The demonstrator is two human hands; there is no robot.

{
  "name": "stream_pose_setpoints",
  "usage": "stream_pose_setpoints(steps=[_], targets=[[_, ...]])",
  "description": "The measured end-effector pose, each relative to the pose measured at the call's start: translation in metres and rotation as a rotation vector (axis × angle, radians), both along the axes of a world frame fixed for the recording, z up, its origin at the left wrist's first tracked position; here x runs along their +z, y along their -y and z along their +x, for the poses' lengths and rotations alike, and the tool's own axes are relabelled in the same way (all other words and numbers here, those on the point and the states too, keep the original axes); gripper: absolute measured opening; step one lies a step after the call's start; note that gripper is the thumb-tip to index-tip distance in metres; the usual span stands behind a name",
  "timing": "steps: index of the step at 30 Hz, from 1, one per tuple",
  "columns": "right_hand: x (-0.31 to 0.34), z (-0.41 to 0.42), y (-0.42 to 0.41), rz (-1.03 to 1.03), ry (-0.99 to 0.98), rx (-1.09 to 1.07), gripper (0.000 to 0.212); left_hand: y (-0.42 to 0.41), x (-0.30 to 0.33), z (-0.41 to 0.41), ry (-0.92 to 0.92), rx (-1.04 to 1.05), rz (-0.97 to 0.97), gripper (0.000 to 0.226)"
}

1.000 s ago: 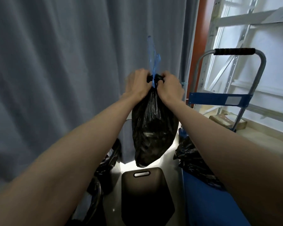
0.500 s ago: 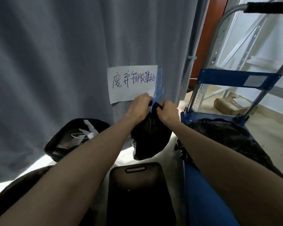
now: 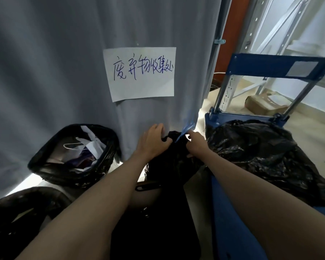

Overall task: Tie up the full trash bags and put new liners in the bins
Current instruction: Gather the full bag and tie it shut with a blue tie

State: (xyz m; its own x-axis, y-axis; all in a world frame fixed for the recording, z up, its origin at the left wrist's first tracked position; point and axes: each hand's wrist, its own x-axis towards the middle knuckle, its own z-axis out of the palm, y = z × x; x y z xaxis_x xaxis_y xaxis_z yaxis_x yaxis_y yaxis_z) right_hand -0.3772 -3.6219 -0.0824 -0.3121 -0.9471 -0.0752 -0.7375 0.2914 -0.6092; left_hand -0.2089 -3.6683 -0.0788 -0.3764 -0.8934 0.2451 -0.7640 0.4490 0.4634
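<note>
Holding the neck of the black trash bag [image 3: 169,162] with both hands, the person now has it low, in front of the grey curtain [image 3: 54,72] and below the paper sign [image 3: 141,72] that hangs on it. One second ago the bag hung high in the air, well above the dark bin; now it has come down and its bottom seems to rest on or just above the bin [image 3: 148,186], whose handle slot shows under the bag. The left hand [image 3: 152,143] is closed around the gathered plastic to the left of the knot. The right hand [image 3: 195,142] pinches the neck at the right, where the blue drawstring [image 3: 187,126] stands up between the two hands. I think the tying is nearly finished, and the lowering means the bag is about to be put down.

The view also differs from the earlier frames: the sign is now fully seen and larger. Left of the sign and lower, an open lined bin [image 3: 71,156] with paper waste is not yet tied. Right of the sign, another filled black bag [image 3: 261,156] lies on the blue cart [image 3: 233,212].
</note>
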Motion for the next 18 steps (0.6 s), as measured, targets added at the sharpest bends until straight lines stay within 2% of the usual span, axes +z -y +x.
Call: stream_pose_setpoints(steps=[4,7,10,12,14,18], targets=[[-0.005,-0.006,-0.008,0.131,0.142,0.072,0.041,-0.01,-0.008,-0.01,0.243,-0.083,0.125,0.057],[-0.005,-0.001,-0.006,0.21,0.122,0.115,0.035,-0.009,-0.015,-0.024,0.325,-0.083,0.179,0.059],[-0.01,0.006,-0.002,0.252,0.118,0.139,0.032,0.002,-0.025,-0.029,0.24,0.009,0.265,0.042],[-0.012,0.009,0.003,0.289,0.207,0.122,0.034,0.009,-0.03,-0.028,0.177,0.069,0.287,0.03],[-0.011,0.012,0.007,0.301,0.28,0.123,0.036,0.014,-0.034,-0.025,0.106,0.133,0.28,0.024],[-0.005,0.018,0.014,0.297,0.328,0.177,0.039,0.026,-0.033,-0.023,-0.149,0.233,0.242,0.023]])
